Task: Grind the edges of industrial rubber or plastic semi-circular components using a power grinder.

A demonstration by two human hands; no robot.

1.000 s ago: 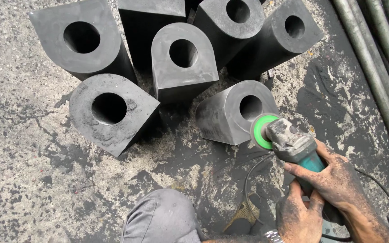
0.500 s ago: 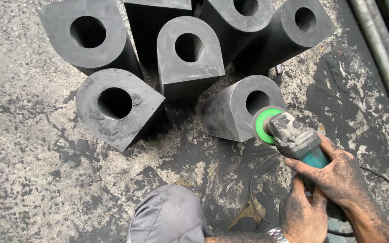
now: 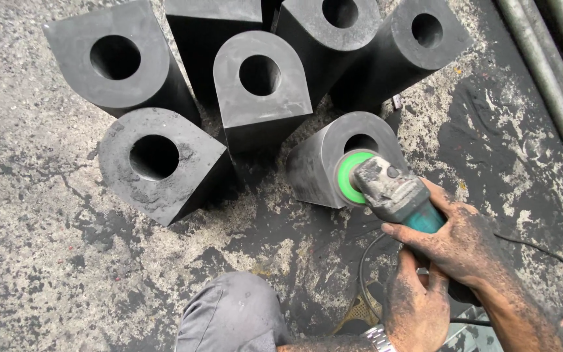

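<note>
Right hand [image 3: 454, 238]: fingers are wrapping tightly around the teal body of the angle grinder [image 3: 399, 192].
Left hand [image 3: 418, 306]: fingers are curling under the grinder's rear, closed on it, just below the right hand.
Grinder: its green disc [image 3: 348, 177] is pressing against the face of the nearest block [image 3: 324, 160].
Nearest block: is lying on the stained concrete floor [image 3: 47, 261], beside five other dark holed blocks [image 3: 262, 85].
Knee [image 3: 232, 316]: is showing at the bottom edge.
Pipes [image 3: 555, 72]: are running along the right side.
</note>
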